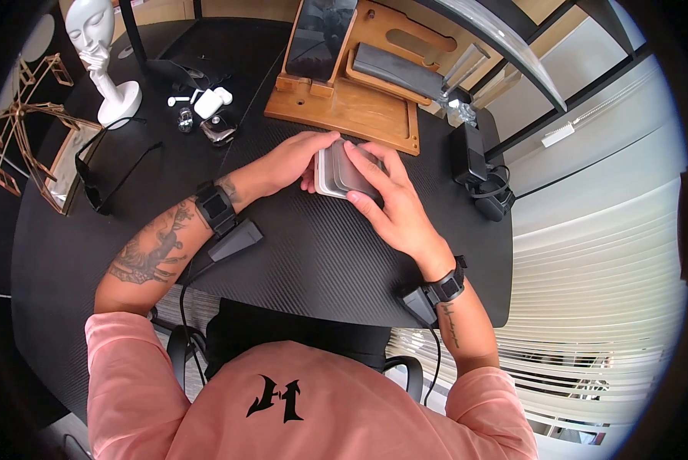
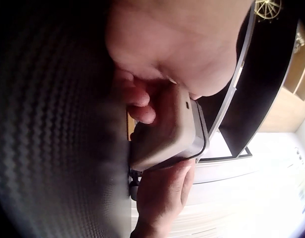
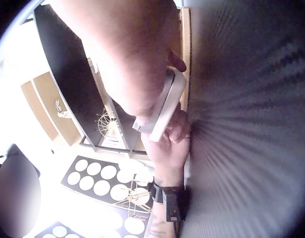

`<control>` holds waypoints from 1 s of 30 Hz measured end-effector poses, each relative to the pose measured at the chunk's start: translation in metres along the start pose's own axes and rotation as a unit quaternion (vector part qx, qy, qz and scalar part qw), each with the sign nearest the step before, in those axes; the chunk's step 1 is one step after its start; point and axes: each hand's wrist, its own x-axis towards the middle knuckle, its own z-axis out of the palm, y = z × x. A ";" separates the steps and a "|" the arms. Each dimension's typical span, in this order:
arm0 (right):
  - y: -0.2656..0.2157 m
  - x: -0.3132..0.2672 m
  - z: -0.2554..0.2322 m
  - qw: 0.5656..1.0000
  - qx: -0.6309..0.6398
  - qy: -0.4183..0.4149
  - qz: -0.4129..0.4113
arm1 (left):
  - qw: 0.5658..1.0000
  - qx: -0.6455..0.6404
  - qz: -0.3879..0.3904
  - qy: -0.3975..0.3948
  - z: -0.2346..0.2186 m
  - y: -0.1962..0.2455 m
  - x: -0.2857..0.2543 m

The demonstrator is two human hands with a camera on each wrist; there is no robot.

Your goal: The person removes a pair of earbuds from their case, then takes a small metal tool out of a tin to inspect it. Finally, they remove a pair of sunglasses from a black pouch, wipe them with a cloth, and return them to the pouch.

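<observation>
Over the black desk, both hands hold a flat white case with rounded corners and a grey, see-through-looking piece on its top. My left hand grips its left side; in the left wrist view, fingers curl at the underside and a small dark slot marks the white case. From the right, my right hand spreads its fingers across the top, thumb at the near edge. In the right wrist view the case tilts between both hands, and much of the grey piece is hidden by fingers.
Just beyond the hands stands a wooden desk organizer holding a dark-screened device. To the left are sunglasses, a white earbud case, a white face sculpture and a wheel-shaped model. A black device stands right.
</observation>
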 end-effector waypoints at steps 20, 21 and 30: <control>0.027 -0.001 0.007 0.945 0.259 0.088 0.177 | 0.998 0.032 0.051 -0.028 0.001 0.009 -0.004; 0.028 0.001 0.010 0.916 0.346 0.084 0.183 | 0.998 0.024 0.052 -0.028 0.001 0.011 -0.005; 0.025 0.002 0.006 0.839 0.465 0.083 0.268 | 0.998 0.013 0.051 -0.036 0.003 0.010 -0.003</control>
